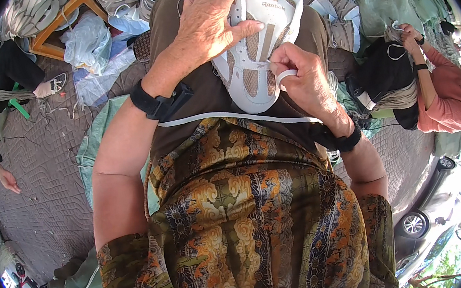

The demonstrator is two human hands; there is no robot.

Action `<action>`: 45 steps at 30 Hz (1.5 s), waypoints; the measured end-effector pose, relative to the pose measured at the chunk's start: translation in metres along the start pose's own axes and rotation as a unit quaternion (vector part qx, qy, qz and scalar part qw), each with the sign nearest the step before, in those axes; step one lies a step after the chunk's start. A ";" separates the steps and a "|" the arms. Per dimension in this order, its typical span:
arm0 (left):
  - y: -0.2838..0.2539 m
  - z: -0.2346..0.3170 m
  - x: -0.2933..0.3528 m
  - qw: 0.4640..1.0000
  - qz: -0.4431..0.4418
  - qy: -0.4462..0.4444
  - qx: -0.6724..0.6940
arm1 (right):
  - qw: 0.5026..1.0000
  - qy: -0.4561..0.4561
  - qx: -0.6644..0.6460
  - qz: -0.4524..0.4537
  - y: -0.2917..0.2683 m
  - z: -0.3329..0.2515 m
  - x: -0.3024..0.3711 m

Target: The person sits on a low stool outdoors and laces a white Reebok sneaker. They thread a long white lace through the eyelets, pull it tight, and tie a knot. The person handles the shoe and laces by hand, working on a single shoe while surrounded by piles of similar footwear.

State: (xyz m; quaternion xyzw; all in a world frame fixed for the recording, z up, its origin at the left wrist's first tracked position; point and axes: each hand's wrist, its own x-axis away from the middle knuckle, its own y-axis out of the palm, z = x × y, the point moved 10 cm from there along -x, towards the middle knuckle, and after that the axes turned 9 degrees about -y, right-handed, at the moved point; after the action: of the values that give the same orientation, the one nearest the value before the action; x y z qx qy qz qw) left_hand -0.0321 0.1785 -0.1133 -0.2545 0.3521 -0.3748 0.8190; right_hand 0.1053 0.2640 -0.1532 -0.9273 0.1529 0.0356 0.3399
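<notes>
One white shoe with beige mesh [250, 65], presumably light, pliant: left hand [205, 24] grasps its side soundly; right hand [303, 76], below, pinches flat white lace [286, 73].

Smooth, leather-like panels frame coarse mesh on a sneaker [251, 92] at upper center, its flat lace [227, 115] of matt woven cloth. Satiny printed fabric gleams on a shirt [262, 225] below dull cloth trousers [202, 97]. Upper left, a wooden frame [53, 34] and a crinkled, translucent plastic bag [88, 43]; left, rough, grooved paving [43, 145]; lower right, a glossy car [432, 192].
</notes>
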 end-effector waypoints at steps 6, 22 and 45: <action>0.000 0.002 0.001 1.000 0.012 0.013 -0.015 | 0.975 -0.163 0.146 0.028 -0.003 -0.028 -0.003; -0.014 0.007 0.007 0.997 0.080 0.010 0.008 | 0.977 -0.167 0.130 0.012 0.003 -0.038 -0.003; 0.043 0.048 0.026 0.988 -0.125 -0.075 -0.057 | 0.967 -0.204 0.133 0.076 -0.013 -0.014 0.011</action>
State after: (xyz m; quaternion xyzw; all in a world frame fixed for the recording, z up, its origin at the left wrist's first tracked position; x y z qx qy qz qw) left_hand 0.0353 0.1909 -0.1228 -0.3702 0.2755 -0.4331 0.7743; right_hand 0.1188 0.2616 -0.1361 -0.8322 0.1538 0.2295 0.4808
